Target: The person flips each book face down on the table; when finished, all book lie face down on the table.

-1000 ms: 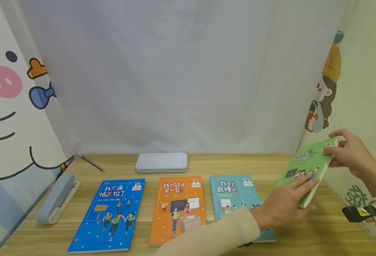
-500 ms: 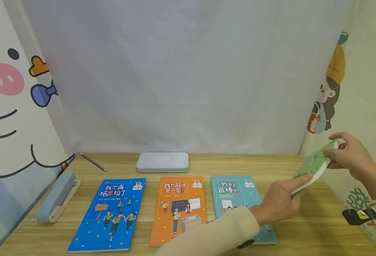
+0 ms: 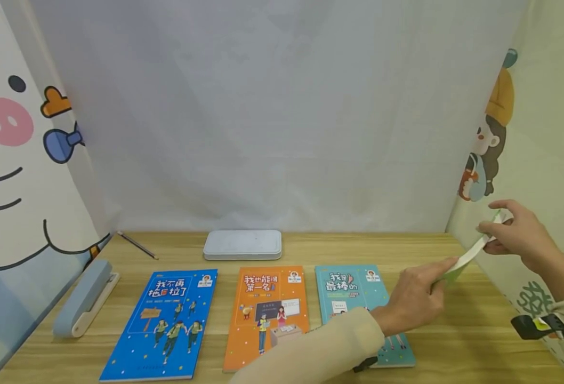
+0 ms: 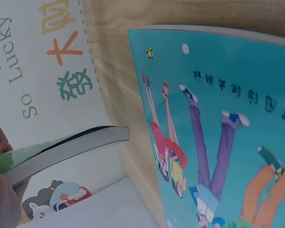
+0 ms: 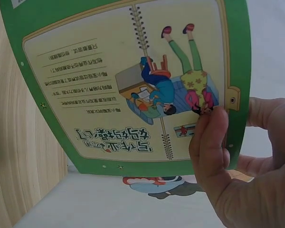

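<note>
1. Three books lie flat in a row on the tabletop [image 3: 454, 341]: blue book [image 3: 162, 325] lower left of frame, orange book [image 3: 267, 314] lower centre, teal book [image 3: 354, 298] right of centre, partly under the left sleeve
2. Fourth one, the green book [image 3: 464, 260], is off the tabletop at the right edge of frame, tilted and seen almost edge-on, held between both hands
3. Left hand [image 3: 413, 298] pinches its lower end, fingers curled onto the cover; the wrist view shows the page block above the teal book
4. Right hand [image 3: 514, 234] grips the upper end, thumb on the cover with the spiral notebook drawing, fingers behind
5. Judged progress: three of four books are laid out, green one not yet down; the free spot is right of the teal book
6. White case [image 3: 242, 245], pencil [image 3: 137, 244] and stapler [image 3: 82, 298] are untouched at the back and left
</note>
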### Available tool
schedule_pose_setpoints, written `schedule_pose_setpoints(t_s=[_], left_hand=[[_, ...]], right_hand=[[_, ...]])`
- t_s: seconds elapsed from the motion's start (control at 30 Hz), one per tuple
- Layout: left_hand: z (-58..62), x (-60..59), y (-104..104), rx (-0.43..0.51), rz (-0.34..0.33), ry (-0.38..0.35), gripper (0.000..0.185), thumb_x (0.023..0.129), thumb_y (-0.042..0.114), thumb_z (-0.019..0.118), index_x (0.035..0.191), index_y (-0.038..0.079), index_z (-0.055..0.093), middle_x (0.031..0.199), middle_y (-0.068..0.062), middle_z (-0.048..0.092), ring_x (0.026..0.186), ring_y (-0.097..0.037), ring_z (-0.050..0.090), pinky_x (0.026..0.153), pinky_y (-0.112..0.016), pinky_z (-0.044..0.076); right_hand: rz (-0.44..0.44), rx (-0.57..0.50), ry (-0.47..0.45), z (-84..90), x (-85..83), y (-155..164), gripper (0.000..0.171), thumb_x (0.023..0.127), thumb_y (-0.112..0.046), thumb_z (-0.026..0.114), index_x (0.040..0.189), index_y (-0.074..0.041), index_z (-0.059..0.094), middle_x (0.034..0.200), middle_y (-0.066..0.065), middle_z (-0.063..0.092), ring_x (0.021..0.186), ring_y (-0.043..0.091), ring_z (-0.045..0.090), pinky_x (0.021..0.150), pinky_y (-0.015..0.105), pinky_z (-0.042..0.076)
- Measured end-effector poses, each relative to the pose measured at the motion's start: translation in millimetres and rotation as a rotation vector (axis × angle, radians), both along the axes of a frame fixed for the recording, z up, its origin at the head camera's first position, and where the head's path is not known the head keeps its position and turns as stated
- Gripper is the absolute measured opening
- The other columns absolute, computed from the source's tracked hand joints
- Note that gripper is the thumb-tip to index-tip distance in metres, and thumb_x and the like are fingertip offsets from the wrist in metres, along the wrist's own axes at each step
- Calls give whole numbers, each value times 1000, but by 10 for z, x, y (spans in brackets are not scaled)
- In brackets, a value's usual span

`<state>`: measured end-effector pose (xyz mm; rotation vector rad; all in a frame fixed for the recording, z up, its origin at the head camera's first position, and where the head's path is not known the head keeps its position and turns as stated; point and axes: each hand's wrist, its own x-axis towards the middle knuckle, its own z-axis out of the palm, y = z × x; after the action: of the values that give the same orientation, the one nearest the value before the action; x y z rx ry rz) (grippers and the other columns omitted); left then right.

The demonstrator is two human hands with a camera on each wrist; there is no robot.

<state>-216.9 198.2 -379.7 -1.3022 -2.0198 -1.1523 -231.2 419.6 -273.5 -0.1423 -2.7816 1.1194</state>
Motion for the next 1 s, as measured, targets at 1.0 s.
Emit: schedule_pose_setpoints(t_s=[1.0], left_hand=[[66, 16, -26, 263, -25, -305, 50, 95, -4, 54, 144, 5, 51, 127, -18, 68, 87, -10, 75, 61, -3, 48]], right_hand=[[182, -78, -114, -482, 70, 405, 74, 109, -40, 27, 155, 5, -9, 124, 41, 51, 86, -6, 62, 75, 30, 61]])
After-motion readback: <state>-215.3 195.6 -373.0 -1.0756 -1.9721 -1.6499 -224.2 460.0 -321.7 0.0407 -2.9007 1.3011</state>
